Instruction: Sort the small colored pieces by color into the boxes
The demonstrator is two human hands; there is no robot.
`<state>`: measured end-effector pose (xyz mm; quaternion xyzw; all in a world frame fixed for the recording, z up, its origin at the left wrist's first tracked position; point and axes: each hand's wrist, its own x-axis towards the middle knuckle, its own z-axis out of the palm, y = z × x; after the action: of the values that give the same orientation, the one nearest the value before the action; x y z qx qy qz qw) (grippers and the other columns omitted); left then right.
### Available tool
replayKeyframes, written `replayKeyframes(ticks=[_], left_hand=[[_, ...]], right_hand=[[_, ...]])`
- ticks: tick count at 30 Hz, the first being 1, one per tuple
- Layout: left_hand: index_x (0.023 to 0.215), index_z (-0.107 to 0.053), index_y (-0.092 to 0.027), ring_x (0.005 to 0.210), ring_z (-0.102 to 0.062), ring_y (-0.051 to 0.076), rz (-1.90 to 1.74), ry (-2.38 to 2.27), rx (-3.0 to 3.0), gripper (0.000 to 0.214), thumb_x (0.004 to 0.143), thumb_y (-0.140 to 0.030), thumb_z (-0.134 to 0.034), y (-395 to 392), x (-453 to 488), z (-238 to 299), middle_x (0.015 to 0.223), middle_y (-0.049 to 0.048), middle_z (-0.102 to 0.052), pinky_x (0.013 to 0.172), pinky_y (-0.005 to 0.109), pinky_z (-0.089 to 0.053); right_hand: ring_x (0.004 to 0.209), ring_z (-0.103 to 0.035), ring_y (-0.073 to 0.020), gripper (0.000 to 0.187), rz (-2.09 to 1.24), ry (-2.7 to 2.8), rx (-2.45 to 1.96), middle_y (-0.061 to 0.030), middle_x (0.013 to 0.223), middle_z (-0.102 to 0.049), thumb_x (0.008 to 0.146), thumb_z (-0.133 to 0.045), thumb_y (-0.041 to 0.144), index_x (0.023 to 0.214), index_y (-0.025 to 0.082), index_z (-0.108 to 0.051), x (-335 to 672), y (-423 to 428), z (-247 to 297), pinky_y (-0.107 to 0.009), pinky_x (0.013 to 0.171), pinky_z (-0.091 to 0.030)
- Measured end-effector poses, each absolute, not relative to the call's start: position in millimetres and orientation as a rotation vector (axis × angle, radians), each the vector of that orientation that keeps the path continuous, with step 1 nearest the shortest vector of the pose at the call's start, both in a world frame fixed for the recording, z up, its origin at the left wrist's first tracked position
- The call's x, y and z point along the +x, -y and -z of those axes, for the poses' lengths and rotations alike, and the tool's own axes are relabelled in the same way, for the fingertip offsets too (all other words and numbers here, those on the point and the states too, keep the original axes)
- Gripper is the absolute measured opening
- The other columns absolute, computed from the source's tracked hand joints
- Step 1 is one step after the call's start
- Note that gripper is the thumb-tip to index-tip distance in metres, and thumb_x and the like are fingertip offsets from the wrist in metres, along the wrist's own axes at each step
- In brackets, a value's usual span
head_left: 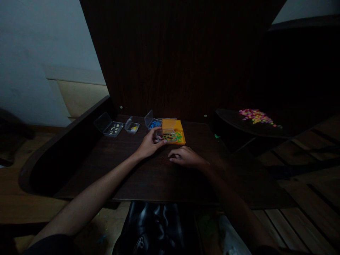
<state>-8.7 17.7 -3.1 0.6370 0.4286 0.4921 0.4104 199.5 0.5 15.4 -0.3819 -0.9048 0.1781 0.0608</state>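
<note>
My left hand (152,143) grips a clear plastic box (170,135) by its left end, thumb in front and fingers behind. Small dark pieces show inside that box. It is held over an orange tray (181,131), where small green pieces (179,136) lie at the right. Just in front of the tray, my right hand (185,157) hovers or rests with its fingers curled together. Whether something small is pinched in those fingers I cannot make out.
Lidded clear boxes stand open along the back: one with cream pieces (114,128), one with yellow and white pieces (133,128), one with blue pieces (155,124). Pink and yellow pieces (257,117) are heaped on a dark ledge at right. A raised dark side panel (66,138) borders the left.
</note>
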Motion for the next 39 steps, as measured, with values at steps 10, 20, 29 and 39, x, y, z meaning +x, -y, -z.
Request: replayKeyframes(ticks=[10, 20, 29, 39], left_hand=[[0.125, -0.047, -0.018, 0.082, -0.058, 0.015, -1.242, -1.069, 1.593, 0.063, 0.07, -0.031, -0.074, -15.5, -7.3, 1.8, 0.09, 0.003, -0.058, 0.074, 0.03, -0.051], [0.123, -0.048, -0.017, 0.084, -0.058, 0.016, -1.225, -1.048, 1.605, 0.062, 0.069, -0.032, -0.074, -14.8, -6.8, 1.3, 0.092, 0.0039, -0.059, 0.075, 0.03, -0.051], [0.124, -0.047, -0.018, 0.08, -0.059, 0.015, -1.208, -1.061, 1.614, 0.062, 0.07, -0.029, -0.074, -13.9, -7.2, 1.2, 0.094, 0.0048, -0.06, 0.075, 0.032, -0.052], [0.127, -0.045, -0.016, 0.088, -0.061, 0.017, -1.198, -1.048, 1.625, 0.063, 0.071, -0.029, -0.073, -14.0, -6.2, 1.9, 0.107, 0.009, -0.062, 0.082, 0.035, -0.052]], right_hand=[[0.075, -0.062, -0.0132, 0.021, -0.531, 2.745, -1.08, -0.0019, 0.089, -0.072, 0.089, -0.054, 0.026, 0.1, 0.023, -0.071, 197.9, -0.5, -11.3, -0.022, 0.068, -0.038], [0.056, -0.047, -0.0087, 0.016, -0.519, 2.713, -1.148, 0.0027, 0.067, -0.061, 0.085, -0.057, 0.025, 0.096, 0.02, -0.069, 197.7, -0.5, -14.1, -0.02, 0.057, -0.029], [0.062, -0.052, -0.0111, 0.025, -0.489, 2.763, -1.188, 0.001, 0.07, -0.062, 0.087, -0.057, 0.026, 0.109, 0.021, -0.067, 196.1, 0.2, -15.3, -0.022, 0.061, -0.033], [0.073, -0.061, -0.0138, 0.024, -0.478, 2.759, -1.119, -0.0024, 0.085, -0.071, 0.089, -0.055, 0.03, 0.106, 0.023, -0.07, 196.4, -1.0, -10.1, -0.024, 0.068, -0.039]])
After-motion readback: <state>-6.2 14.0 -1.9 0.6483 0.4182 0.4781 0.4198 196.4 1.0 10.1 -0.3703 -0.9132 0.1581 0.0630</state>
